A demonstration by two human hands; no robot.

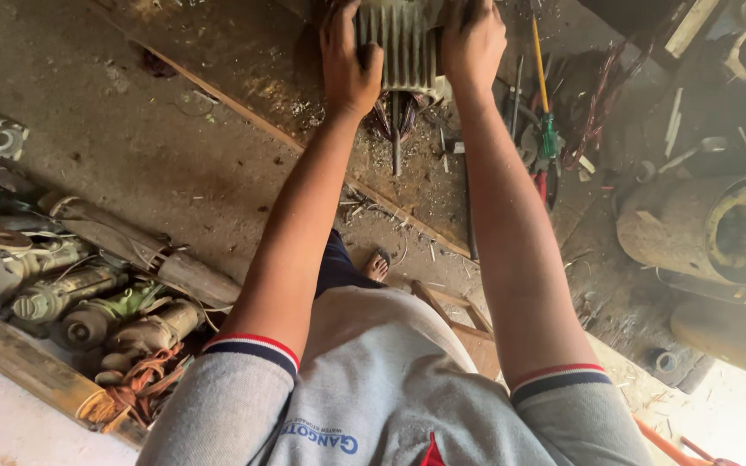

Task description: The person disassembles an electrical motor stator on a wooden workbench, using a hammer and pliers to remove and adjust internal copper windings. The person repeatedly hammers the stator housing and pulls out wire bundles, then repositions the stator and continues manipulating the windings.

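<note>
Grey ribbed metal motor (403, 43) sits at the far edge of a dusty wooden worktop (243, 69), clamped between the left hand (347, 60) and right hand (472, 39), with a green-handled screwdriver (547, 129) just to its right and old motor parts (88, 302) on the floor.

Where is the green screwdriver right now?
In the head view, the green screwdriver lies on the dirty workbench, just right of the right hand gripping the ribbed motor housing.
</note>
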